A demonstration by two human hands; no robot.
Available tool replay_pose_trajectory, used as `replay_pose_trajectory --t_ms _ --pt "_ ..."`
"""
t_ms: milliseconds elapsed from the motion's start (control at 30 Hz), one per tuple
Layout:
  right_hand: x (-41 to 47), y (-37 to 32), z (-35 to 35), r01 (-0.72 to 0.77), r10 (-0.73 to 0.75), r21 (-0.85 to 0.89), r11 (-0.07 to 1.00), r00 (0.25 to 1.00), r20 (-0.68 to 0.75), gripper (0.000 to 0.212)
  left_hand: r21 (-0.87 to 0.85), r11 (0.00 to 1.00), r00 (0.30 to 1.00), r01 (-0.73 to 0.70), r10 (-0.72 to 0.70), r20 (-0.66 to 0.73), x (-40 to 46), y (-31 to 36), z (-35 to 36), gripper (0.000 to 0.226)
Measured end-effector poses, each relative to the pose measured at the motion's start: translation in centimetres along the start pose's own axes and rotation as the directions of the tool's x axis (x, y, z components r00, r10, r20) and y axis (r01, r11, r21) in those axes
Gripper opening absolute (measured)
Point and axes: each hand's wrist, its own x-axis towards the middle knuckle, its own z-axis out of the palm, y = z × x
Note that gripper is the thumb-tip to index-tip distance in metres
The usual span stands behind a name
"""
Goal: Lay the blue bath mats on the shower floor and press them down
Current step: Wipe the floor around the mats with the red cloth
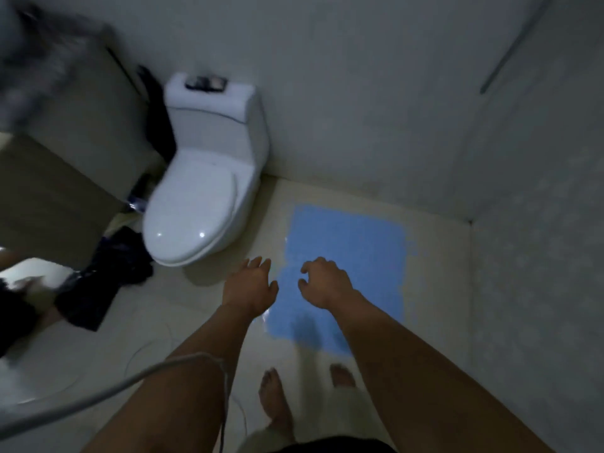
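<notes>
A blue bath mat [349, 243] lies flat on the pale shower floor [438, 289], in the corner between two grey walls. Both my arms reach out over its near half. My left hand [250, 287] hovers above the mat's left edge with its fingers spread and relaxed, holding nothing. My right hand [325, 282] is over the mat's middle, fingers loosely curled downward, empty. Whether either hand touches the mat I cannot tell. My bare feet [274, 403] stand on the floor just short of the mat.
A white toilet [202, 197] with its lid down stands left of the mat. Dark cloth [98, 286] lies on the floor at the left, next to a cabinet [65, 178]. A thin white cable [98, 390] crosses the lower left.
</notes>
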Motion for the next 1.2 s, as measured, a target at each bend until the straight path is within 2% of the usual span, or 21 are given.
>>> replay_pose_trajectory --t_ms 67,167,267,333,400,500,633,700,767,800,900,967,1033,1100,1167,1200 --pt "0.6 -2.8 -2.0 0.112 -0.112 -0.039 0.993 0.994 0.002 0.040 0.005 0.997 0.993 0.078 -0.077 -0.090 -1.5 -1.6 -3.2 0.062" --pt "2.2 -7.9 -4.7 0.309 -0.313 -0.088 0.947 0.949 -0.031 0.039 -0.017 0.974 0.939 0.228 -0.224 -0.261 -4.9 -4.3 -7.0 0.062" --pt "2.5 -15.0 -6.6 0.566 -0.568 -0.127 0.815 0.823 0.021 0.036 -0.125 0.900 0.816 0.418 -0.433 -0.382 -10.6 -6.8 -9.4 0.067" --pt "2.0 -19.5 -7.8 0.677 -0.675 -0.157 0.719 0.734 0.072 0.036 -0.202 0.836 0.749 0.510 -0.548 -0.373 -14.4 -8.1 -10.9 0.070" --pt "-1.2 -26.5 -8.3 0.813 -0.809 -0.159 0.560 0.578 0.104 0.033 -0.245 0.720 0.604 0.649 -0.684 -0.411 -21.0 -9.4 -13.0 0.069" --pt "-9.4 -37.1 -8.3 0.952 -0.944 -0.044 0.302 0.305 0.125 0.030 -0.301 0.511 0.309 0.805 -0.794 -0.523 -32.2 -10.4 -16.3 0.067" --pt "-22.7 -46.1 -7.6 0.988 -0.996 0.153 -0.018 -0.031 0.086 0.019 -0.416 0.244 -0.053 0.876 -0.808 -0.586 -46.6 -7.5 -19.8 0.060" --pt "-29.8 -48.3 -7.5 0.949 -0.981 0.275 -0.157 -0.181 0.065 0.021 -0.423 0.142 -0.212 0.895 -0.699 -0.683 -52.7 -4.6 -21.1 0.058" --pt "-36.0 -49.7 -6.9 0.880 -0.950 0.406 -0.248 -0.303 0.077 0.020 -0.404 0.029 -0.339 0.914 -0.490 -0.803 -58.0 -1.6 -21.6 0.052" --pt "-39.3 -50.0 -6.4 0.836 -0.927 0.467 -0.287 -0.366 0.087 0.020 -0.412 -0.059 -0.401 0.909 -0.395 -0.827 -60.5 0.0 -21.5 0.048" --pt "-47.5 -49.9 -3.9 0.713 -0.856 0.627 -0.313 -0.498 0.139 0.019 -0.481 -0.356 -0.578 0.801 -0.253 -0.776 -66.6 3.4 -20.2 0.047" --pt "-51.4 -49.2 -1.6 0.693 -0.823 0.666 -0.276 -0.528 0.208 0.022 -0.455 -0.482 -0.620 0.749 -0.269 -0.737 -68.8 3.8 -19.2 0.057" --pt "-53.9 -48.1 0.7 0.717 -0.793 0.658 -0.232 -0.531 0.299 0.031 -0.333 -0.562 -0.576 0.757 -0.335 -0.745 -69.5 3.3 -18.5 0.063" --pt "-55.2 -47.0 2.2 0.724 -0.781 0.665 -0.182 -0.518 0.350 0.046 -0.240 -0.558 -0.506 0.794 -0.390 -0.769 -69.7 2.8 -18.8 0.062" --pt "-55.8 -46.9 2.5 0.698 -0.824 0.699 -0.155 -0.482 0.298 0.040 -0.230 -0.521 -0.467 0.822 -0.387 -0.795 -70.2 2.9 -19.9 0.055" --pt "-55.9 -47.1 2.0 0.663 -0.861 0.732 -0.153 -0.453 0.231 0.032 -0.292 -0.470 -0.475 0.833 -0.338 -0.813 -70.5 2.8 -20.7 0.049"
